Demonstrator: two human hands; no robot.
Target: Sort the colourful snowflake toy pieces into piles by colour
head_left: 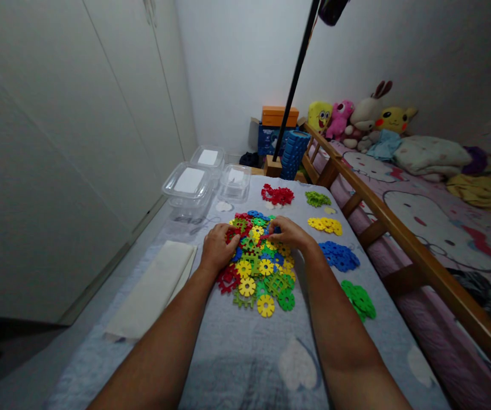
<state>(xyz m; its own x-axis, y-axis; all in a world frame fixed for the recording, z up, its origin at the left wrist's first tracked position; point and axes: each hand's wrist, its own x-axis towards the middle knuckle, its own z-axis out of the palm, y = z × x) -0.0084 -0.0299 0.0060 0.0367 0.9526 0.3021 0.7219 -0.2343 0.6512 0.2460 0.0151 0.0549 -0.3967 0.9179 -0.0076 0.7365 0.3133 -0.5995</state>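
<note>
A mixed heap of flat, notched plastic building pieces [266, 267] in red, yellow, green and blue lies between my hands on the cloth-covered table. My left hand [218, 246] curls over the heap's left edge, its thumb and fingers around a red piece [230, 234]; whether that piece is lifted cannot be made out. Over the heap's right side, my right hand [287, 232] pinches a small red piece [264, 237] between thumb and forefinger. Yellow snowflake-shaped discs and olive-green square pieces show below both hands.
Sorted piles line the right: red [277, 195], light green [317, 199], yellow [325, 226], blue [339, 256] and green [358, 300]. Clear lidded boxes [188, 188] stand at the back left, near a folded cream cloth [151, 290]. A wooden bed rail [392, 262] borders the right.
</note>
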